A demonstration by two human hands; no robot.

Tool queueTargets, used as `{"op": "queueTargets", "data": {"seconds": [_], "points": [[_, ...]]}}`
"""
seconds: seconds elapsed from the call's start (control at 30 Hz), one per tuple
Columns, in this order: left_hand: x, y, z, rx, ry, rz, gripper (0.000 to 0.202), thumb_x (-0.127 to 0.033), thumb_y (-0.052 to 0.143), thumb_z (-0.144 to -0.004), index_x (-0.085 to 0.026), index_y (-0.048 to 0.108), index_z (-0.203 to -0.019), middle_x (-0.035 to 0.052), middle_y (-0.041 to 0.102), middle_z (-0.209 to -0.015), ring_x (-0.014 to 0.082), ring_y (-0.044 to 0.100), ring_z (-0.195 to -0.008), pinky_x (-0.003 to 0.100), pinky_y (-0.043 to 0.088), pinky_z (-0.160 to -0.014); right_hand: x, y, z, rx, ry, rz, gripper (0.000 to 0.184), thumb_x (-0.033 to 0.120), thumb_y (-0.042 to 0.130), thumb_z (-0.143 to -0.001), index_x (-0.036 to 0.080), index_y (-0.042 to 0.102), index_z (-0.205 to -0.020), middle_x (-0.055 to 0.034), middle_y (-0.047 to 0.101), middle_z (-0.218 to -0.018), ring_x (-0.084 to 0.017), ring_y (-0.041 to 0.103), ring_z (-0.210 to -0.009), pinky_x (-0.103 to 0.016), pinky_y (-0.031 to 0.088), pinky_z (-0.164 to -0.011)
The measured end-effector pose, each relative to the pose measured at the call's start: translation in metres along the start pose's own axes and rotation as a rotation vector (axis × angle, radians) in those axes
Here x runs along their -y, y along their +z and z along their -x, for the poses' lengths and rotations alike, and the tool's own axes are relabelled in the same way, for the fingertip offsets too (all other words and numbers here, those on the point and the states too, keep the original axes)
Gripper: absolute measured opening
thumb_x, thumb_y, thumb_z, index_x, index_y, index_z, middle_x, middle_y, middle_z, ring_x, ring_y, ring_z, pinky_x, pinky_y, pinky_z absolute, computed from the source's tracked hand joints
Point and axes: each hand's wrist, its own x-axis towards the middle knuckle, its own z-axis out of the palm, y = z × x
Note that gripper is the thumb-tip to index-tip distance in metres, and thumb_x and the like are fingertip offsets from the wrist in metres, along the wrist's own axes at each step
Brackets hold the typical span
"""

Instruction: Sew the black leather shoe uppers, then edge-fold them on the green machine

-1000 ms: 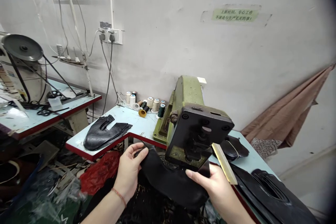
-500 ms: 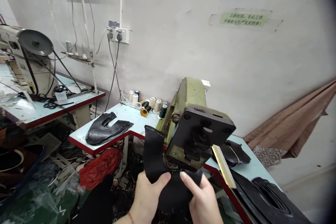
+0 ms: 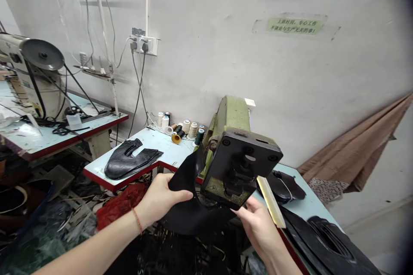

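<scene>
A curved black leather piece [image 3: 193, 219], shaped like a wide U, hangs at the head of a green machine [image 3: 238, 167]. My left hand [image 3: 164, 200] is closed on its left arm, thumb on top and fingers underneath. To the right, beneath the machine's black plate, my right hand [image 3: 258, 219] pinches the piece's other end, its fingertips partly hidden by the plate. The piece's inner curve lies under the machine head, and the exact contact there is hidden. Beside my right hand is a yellowish bar [image 3: 271, 202].
Stacked black leather pieces [image 3: 132, 159] lie on the light-blue table at left, more leather pieces [image 3: 329, 240] at right. Thread spools [image 3: 187, 128] stand behind. A sewing machine [image 3: 38, 73] is far left. A red plastic bag [image 3: 119, 206] and scraps litter the floor.
The leather piece has turned under the machine head, its left arm tilting right. My left hand has moved up and left along it; my right hand has shifted right, up against the plate's lower edge.
</scene>
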Motion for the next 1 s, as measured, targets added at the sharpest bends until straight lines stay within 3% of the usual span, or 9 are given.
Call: {"op": "queueTargets", "data": {"seconds": [0.1,0.23,0.4,0.67,0.73,0.83,0.9,0.97,1.0], "points": [[-0.014,-0.008,-0.008,0.092,0.028,-0.066,0.015,-0.02,0.078,-0.055,-0.014,0.068,-0.065,0.0042,0.072,-0.063,0.0224,0.067,-0.057,0.029,0.053,-0.052,-0.014,-0.004,0.01,-0.058,0.068,0.051,0.016,0.032,0.077,-0.068,0.024,0.073,-0.081,-0.0008,0.071,-0.087,-0.023,0.06,-0.094,-0.036,0.045,-0.089],[-0.027,-0.018,-0.014,0.155,-0.064,-0.078,0.018,-0.02,0.077,-0.055,-0.013,0.071,-0.071,0.0064,0.074,-0.066,0.0227,0.068,-0.058,0.031,0.054,-0.056,-0.031,0.007,0.025,-0.184,0.083,0.052,0.017,0.036,0.079,-0.066,0.022,0.073,-0.073,0.001,0.066,-0.072,-0.018,0.059,-0.074,-0.028,0.048,-0.07],[-0.03,-0.039,-0.019,0.162,-0.114,-0.029,0.024,-0.021,0.079,-0.054,-0.012,0.072,-0.075,0.0091,0.075,-0.071,0.0242,0.069,-0.063,0.032,0.055,-0.059,-0.045,0.032,0.04,-0.365,0.094,-0.019,0.025,0.037,0.084,-0.057,0.021,0.076,-0.075,-0.0026,0.073,-0.077,-0.021,0.062,-0.08,-0.031,0.05,-0.077],[-0.022,-0.071,-0.014,0.154,-0.183,-0.045,0.025,-0.024,0.082,-0.054,-0.013,0.071,-0.073,0.0068,0.075,-0.068,0.0204,0.068,-0.059,0.028,0.055,-0.056,-0.051,0.089,0.047,-0.437,0.049,-0.064,0.029,0.041,0.081,-0.061,0.018,0.062,-0.063,0.004,0.058,-0.057,-0.01,0.05,-0.057,-0.02,0.044,-0.054],[-0.022,-0.083,-0.017,0.178,-0.189,-0.125,0.03,-0.028,0.083,-0.054,-0.013,0.069,-0.076,0.007,0.075,-0.071,0.0213,0.068,-0.062,0.028,0.055,-0.058,-0.049,0.091,0.051,-0.415,0.054,0.011,0.031,0.045,0.077,-0.065,0.019,0.06,-0.064,0.0039,0.058,-0.057,-0.011,0.052,-0.054,-0.021,0.045,-0.053],[-0.018,-0.117,-0.038,0.08,-0.103,-0.352,0.042,-0.042,0.078,-0.061,-0.013,0.067,-0.09,0.0064,0.077,-0.083,0.0231,0.07,-0.072,0.028,0.055,-0.063,-0.045,0.05,0.054,-0.346,-0.007,0.355,0.03,0.05,0.066,-0.074,0.02,0.063,-0.076,-0.0026,0.068,-0.072,-0.019,0.063,-0.067,-0.03,0.053,-0.065],[-0.011,-0.148,-0.062,-0.168,0.01,-0.674,0.053,-0.059,0.062,-0.072,-0.015,0.065,-0.101,0.0018,0.076,-0.088,0.0213,0.07,-0.079,0.026,0.053,-0.066,-0.04,-0.012,0.057,-0.421,-0.14,0.793,0.034,0.051,0.058,-0.08,0.019,0.067,-0.088,-0.0101,0.071,-0.094,-0.026,0.066,-0.088,-0.039,0.051,-0.084],[-0.001,-0.177,-0.088,-0.346,0.032,-0.821,0.062,-0.063,0.055,-0.073,-0.008,0.064,-0.101,0.0061,0.075,-0.087,0.0256,0.069,-0.086,0.028,0.052,-0.07,-0.034,-0.086,0.061,-0.536,-0.227,1.283,0.05,0.057,0.046,-0.08,0.015,0.068,-0.091,-0.0183,0.069,-0.108,-0.033,0.06,-0.107,-0.046,0.044,-0.097],[0.004,-0.189,-0.099,-0.419,0.046,-0.904,0.066,-0.066,0.058,-0.068,-0.005,0.066,-0.094,0.0092,0.075,-0.083,0.0301,0.068,-0.086,0.031,0.051,-0.07,-0.03,-0.122,0.064,-0.592,-0.201,1.361,0.059,0.062,0.045,-0.076,0.01,0.07,-0.089,-0.0245,0.068,-0.108,-0.04,0.056,-0.112,-0.054,0.039,-0.1]]}}
